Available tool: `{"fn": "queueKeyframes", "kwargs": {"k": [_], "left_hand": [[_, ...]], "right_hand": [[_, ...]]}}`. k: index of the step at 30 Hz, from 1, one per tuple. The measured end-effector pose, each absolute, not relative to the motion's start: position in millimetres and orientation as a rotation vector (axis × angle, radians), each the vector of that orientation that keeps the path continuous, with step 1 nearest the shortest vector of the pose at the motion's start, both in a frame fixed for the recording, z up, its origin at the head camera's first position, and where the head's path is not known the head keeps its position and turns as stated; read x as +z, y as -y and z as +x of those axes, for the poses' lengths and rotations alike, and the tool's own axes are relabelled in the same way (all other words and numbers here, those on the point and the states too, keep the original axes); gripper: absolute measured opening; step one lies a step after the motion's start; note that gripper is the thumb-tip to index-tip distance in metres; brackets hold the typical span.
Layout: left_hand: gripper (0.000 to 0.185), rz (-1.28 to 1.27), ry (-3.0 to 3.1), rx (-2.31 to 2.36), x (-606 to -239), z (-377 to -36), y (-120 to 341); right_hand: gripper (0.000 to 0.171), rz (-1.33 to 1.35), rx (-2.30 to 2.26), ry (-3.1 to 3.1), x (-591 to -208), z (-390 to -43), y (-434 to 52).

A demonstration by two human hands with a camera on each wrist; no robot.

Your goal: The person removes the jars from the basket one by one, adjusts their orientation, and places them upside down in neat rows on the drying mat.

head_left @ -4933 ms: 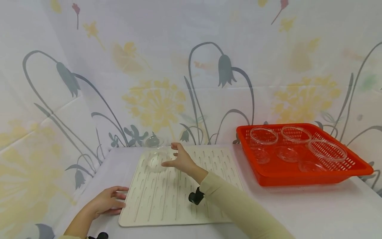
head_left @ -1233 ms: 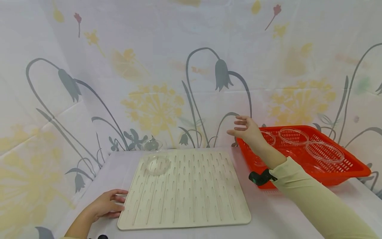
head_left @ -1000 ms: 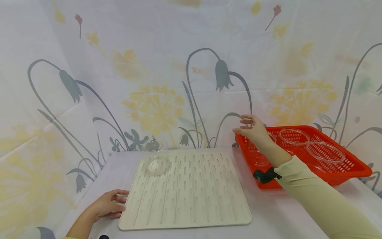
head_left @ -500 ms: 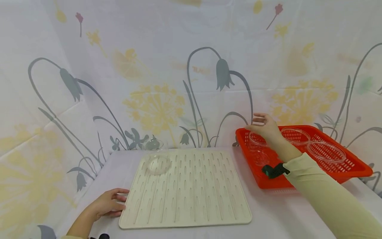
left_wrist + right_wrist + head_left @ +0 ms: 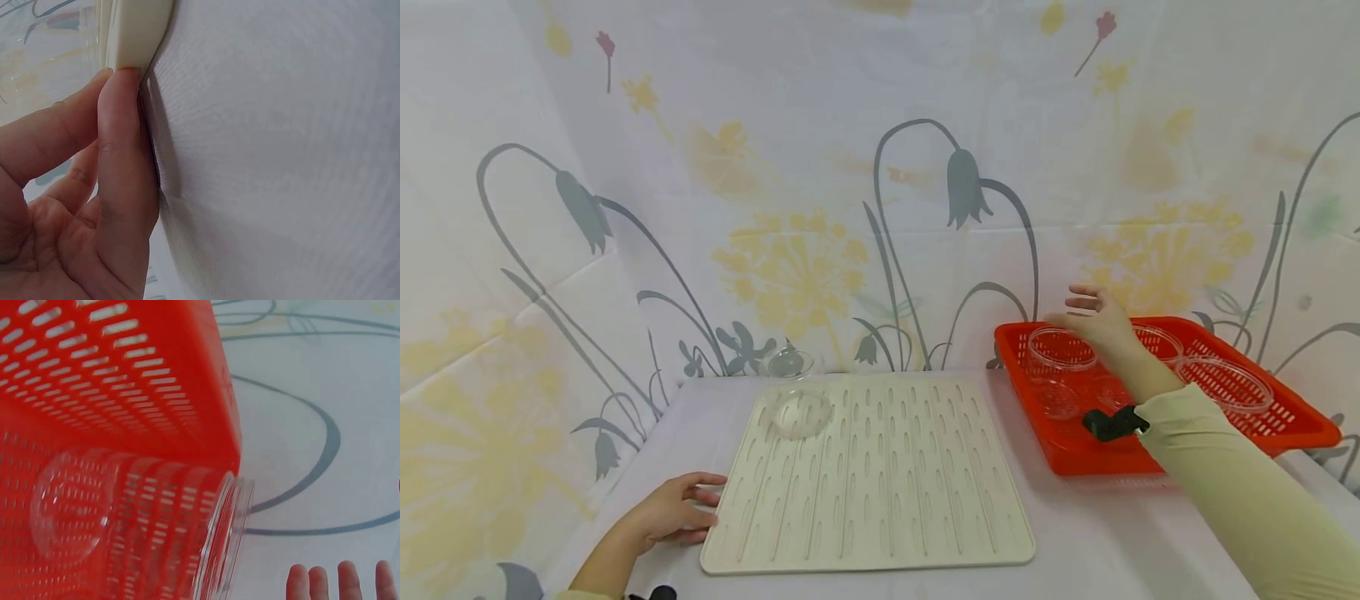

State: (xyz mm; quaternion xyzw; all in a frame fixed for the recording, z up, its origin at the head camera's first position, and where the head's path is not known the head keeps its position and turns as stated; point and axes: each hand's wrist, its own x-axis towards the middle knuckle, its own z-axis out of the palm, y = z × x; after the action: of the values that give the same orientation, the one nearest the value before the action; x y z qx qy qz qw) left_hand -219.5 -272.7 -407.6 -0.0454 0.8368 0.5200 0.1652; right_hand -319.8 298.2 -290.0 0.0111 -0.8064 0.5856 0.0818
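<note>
Fingers (image 5: 1078,291) of my right hand (image 5: 1101,321) are spread loose, holding nothing, above a clear dish (image 5: 1062,347) leaning in the red basket (image 5: 1150,446).

I judge this the reach for a dish: next I must drop and pinch its rim. Forearm stretched across the basket. My left hand (image 5: 668,517) rests on the table, fingertips pressed flat against the drying mat (image 5: 880,492) edge.

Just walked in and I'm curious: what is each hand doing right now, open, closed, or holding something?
Left hand: open, fingertips resting against the edge of the cream mat.
Right hand: open, holding nothing, above a clear dish in the red basket.
</note>
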Motion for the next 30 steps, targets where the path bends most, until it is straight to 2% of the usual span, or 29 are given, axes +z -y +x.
{"fn": "queueKeyframes", "kwargs": {"k": [12,23,30], "left_hand": [[0.059,-0.157,-2.396,1.477,-406.8,-219.3,270.3],[0.06,-0.17,-2.411,1.467,-405.8,-219.3,270.1],[0.06,-0.185,-2.408,1.467,-407.0,-219.5,269.4]], "right_hand": [[0.091,-0.033,1.689,2.441,-294.1,-321.0,-324.1],[0.092,-0.058,1.693,2.522,-304.8,-321.4,-338.6],[0.094,0.02,1.764,2.67,-308.0,-321.8,-342.6]]}}
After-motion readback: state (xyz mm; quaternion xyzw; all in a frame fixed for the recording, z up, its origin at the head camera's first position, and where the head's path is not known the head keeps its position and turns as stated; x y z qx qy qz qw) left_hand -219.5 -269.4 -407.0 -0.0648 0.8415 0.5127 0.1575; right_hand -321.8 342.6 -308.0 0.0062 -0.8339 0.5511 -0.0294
